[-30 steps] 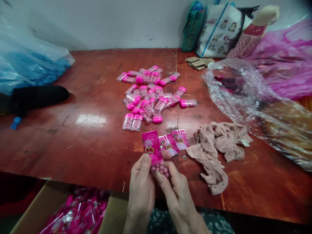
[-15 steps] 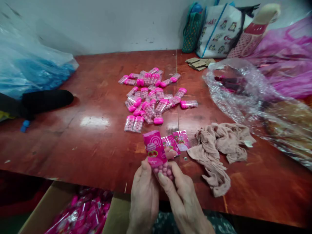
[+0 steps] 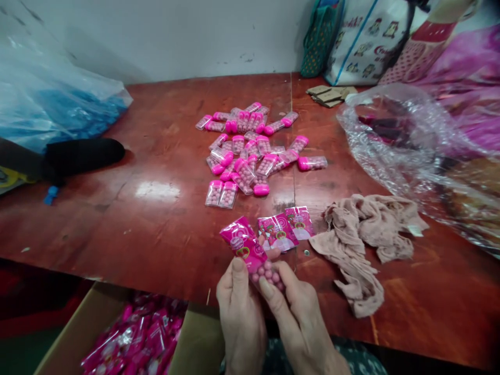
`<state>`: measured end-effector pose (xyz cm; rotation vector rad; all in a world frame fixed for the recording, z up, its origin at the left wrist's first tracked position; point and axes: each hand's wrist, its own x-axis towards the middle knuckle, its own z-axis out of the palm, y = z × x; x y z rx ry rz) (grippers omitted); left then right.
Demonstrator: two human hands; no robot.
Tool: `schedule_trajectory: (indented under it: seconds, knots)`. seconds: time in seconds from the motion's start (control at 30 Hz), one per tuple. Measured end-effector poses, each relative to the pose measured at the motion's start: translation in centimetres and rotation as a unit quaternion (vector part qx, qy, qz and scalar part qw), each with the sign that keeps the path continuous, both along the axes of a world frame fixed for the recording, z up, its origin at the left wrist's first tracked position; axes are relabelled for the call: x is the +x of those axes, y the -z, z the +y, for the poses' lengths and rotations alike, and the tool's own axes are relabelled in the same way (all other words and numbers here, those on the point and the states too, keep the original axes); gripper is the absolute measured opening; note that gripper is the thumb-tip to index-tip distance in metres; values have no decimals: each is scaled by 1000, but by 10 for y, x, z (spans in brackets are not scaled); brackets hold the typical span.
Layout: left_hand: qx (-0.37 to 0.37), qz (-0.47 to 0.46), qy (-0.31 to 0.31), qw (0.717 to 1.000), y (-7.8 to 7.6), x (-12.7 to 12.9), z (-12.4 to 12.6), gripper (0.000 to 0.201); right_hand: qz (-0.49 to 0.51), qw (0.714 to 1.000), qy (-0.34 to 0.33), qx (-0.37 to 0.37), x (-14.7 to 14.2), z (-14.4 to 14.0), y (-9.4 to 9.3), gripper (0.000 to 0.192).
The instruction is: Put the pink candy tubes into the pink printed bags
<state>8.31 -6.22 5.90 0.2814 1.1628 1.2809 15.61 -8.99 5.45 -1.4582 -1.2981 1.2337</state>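
Tilted leftward now, pink sleeve (image 3: pixel 244 244) half-covers bead-filled tube (image 3: pixel 269 274) both hands hold.

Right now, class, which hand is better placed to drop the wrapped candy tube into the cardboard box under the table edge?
Left, probably. The left hand grips the candy tube from the side nearest the cardboard box, which sits low on the left. The right hand would have to cross over.

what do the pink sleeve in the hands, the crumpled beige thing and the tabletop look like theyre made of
Glossy pink printed sleeve: probably thin plastic film, since it shines and bends. It is over a clear candy tube, likely hard plastic, held by the left hand and right hand. Crumpled beige cloth: soft, sheer knit fabric, wrinkled. Red-brown tabletop: looks like lacquered wood, reflecting light.
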Motion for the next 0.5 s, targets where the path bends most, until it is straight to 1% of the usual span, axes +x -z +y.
schedule_trajectory:
  seconds: [0.07,0.13,0.2,0.27,0.3,0.33,0.4,0.43,0.47,0.5]
  knots:
    - [-10,-1,6,1000,0,2,-4,28,-41,999,17,7,0,-3,0,21]
    - [-15,-4,17,1000,0,3,-5,28,-43,998,45,3,0,-4,0,20]
    - [-5,-15,32,999,0,1,-5,26,7,999,52,-9,1,-1,-2,19]
    - [12,-26,40,999,1,-3,-2,25,109,992,40,-40,4,4,-3,20]
    - [21,-26,38,999,2,-5,0,25,176,982,30,-69,6,7,-3,20]
    - [30,-21,38,999,3,-7,2,26,247,963,20,-105,8,9,-3,21]
    - [44,-1,50,998,5,-12,5,25,364,915,8,-176,11,13,-1,21]
    - [51,9,61,997,6,-13,6,23,398,896,7,-197,11,13,0,21]
    - [56,20,74,995,7,-14,5,20,414,887,8,-206,10,13,2,22]
    - [61,31,84,994,8,-15,4,17,414,887,16,-206,9,11,4,23]
